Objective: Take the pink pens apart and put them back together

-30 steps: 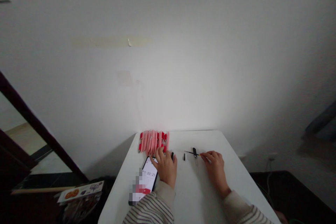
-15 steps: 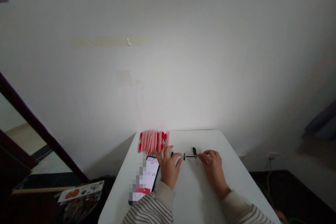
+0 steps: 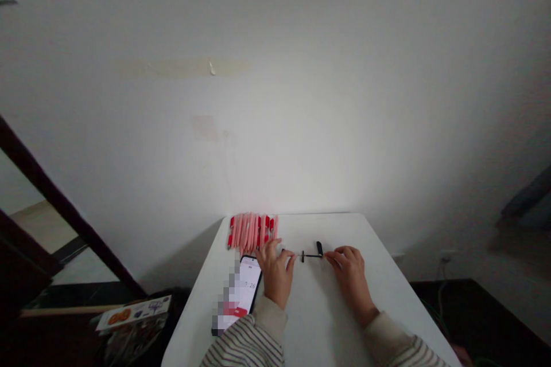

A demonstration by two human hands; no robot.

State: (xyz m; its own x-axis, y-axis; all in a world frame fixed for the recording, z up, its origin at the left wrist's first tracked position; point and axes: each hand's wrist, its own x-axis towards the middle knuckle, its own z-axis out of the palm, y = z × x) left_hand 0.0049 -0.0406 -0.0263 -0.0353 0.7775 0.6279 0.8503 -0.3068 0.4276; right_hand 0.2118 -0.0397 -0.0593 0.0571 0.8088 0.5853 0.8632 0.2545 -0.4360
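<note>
Both my hands rest over a white table, thumbs and forefingers pinched at either end of a thin black stick (image 3: 311, 256), which looks like a pen refill. My left hand (image 3: 275, 275) pinches its pale left end, the other fingers spread. My right hand (image 3: 350, 275) pinches close to its right end; the exact grip is too small to see. A short black piece (image 3: 302, 256) stands across the stick near my left fingertips. Just beyond its right end lies a black pen cap (image 3: 319, 248). Another small dark piece by my left fingers is mostly hidden.
Several pink and red pens (image 3: 252, 232) lie side by side at the table's back left. A phone (image 3: 241, 292) with a lit timer screen lies beside my left forearm. The white table (image 3: 318, 332) meets the wall. A box (image 3: 133, 314) sits low at left.
My left thumb and forefinger have closed a little more at the left end of the stick. My right hand has hardly moved.
</note>
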